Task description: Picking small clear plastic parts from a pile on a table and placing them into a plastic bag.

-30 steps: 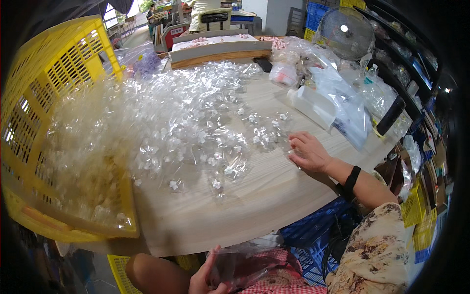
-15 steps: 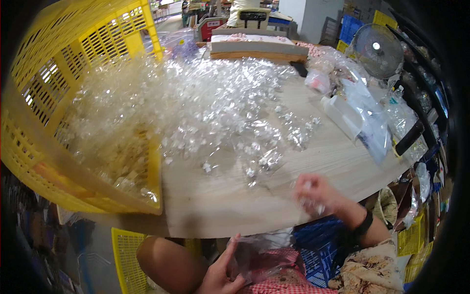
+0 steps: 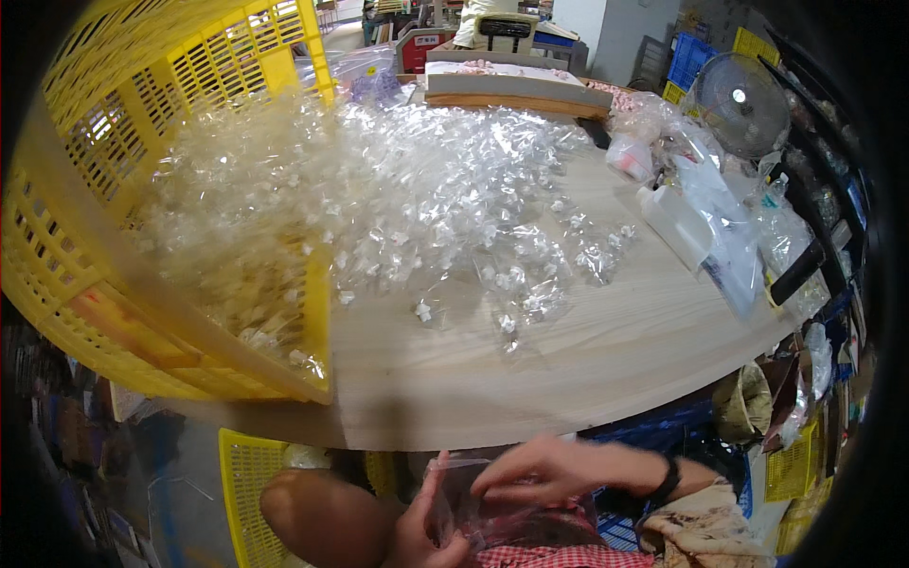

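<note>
Below the table's front edge, over my lap, my left hand (image 3: 428, 535) grips the left side of a clear plastic bag (image 3: 492, 516). My right hand (image 3: 540, 469), with a black band on the wrist, has its fingers at the bag's top opening, pinching its rim. What lies inside the bag cannot be made out. On the wooden table (image 3: 587, 350) above lies a wide heap of small clear packets (image 3: 426, 208), each with a small white piece, spilling out of a tipped yellow crate (image 3: 114, 237).
Clear bags and a white box (image 3: 677, 222) lie at the table's right. A fan (image 3: 740, 99) stands at the far right, a long flat board (image 3: 516, 87) at the back. A second yellow basket (image 3: 248, 483) sits below the table on the left.
My right hand has left the packets on the table, come down past the front edge and reached the bag held in my lap. The view has tilted downward.
</note>
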`<state>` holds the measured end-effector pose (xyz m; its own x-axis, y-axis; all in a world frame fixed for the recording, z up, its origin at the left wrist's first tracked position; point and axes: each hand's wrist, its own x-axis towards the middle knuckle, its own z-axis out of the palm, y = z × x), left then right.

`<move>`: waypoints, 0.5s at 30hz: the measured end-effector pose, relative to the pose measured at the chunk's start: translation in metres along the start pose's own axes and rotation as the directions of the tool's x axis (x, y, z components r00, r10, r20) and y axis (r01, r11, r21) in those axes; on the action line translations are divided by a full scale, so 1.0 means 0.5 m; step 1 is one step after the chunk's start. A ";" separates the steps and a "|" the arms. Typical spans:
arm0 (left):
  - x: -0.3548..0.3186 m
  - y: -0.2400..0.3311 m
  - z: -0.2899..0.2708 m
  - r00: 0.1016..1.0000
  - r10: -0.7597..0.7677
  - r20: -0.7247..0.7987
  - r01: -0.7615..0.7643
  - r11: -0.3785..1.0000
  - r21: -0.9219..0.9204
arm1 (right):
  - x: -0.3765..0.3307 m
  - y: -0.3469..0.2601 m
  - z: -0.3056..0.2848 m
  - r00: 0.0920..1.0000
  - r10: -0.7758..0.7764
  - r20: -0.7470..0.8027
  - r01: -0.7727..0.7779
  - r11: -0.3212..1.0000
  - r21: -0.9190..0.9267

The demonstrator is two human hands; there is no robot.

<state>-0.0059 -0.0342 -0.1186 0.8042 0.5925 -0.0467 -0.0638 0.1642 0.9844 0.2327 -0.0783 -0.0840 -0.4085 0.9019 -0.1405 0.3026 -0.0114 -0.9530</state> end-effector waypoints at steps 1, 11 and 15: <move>-0.001 0.003 -0.004 1.000 0.004 -0.001 -0.004 1.000 -0.006 | -0.007 -0.021 -0.057 0.984 -0.098 -0.149 0.064 0.973 -0.220; 0.008 0.052 -0.005 0.994 -0.103 -0.030 0.106 0.980 0.170 | -0.186 0.253 -0.574 0.661 0.051 -0.749 -0.630 0.580 -0.516; 0.008 0.039 -0.011 0.998 -0.049 -0.042 0.056 0.982 0.178 | -0.209 0.244 -0.562 0.627 -0.032 -0.778 -0.660 0.509 -0.553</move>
<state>-0.0071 -0.0241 -0.1004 0.7810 0.6162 -0.1021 0.0874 0.0540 0.9947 0.5539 -0.0526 -0.1101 0.4043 0.9020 0.1516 0.8997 -0.3622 -0.2437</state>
